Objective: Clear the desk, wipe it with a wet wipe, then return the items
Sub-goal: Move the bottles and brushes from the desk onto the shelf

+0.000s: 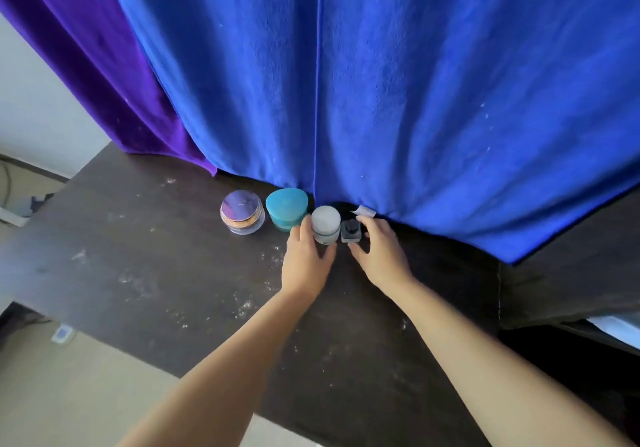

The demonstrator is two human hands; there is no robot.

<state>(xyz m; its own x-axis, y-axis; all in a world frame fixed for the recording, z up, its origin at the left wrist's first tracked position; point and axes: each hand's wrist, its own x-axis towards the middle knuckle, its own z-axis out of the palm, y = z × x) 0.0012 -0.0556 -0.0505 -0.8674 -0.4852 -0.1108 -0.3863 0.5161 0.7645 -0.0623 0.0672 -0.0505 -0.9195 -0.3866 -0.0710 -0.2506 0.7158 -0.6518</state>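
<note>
Several small cosmetic containers stand in a row at the back of a dark, dusty desk (145,273). From the left: a clear jar with a shiny purple lid (241,211), a teal jar (287,208), a frosted white jar (326,223) and a small square bottle with a black cap (350,231). My left hand (304,263) wraps its thumb and fingers around the white jar, which stands on the desk. My right hand (379,252) has its thumb and fingers on either side of the small square bottle. No wet wipe is in view.
A blue curtain (415,82) hangs right behind the jars, with a purple curtain (104,75) to its left. White specks and smears cover the desk. The desk's left edge drops to a floor with a cable and a small white item (63,334).
</note>
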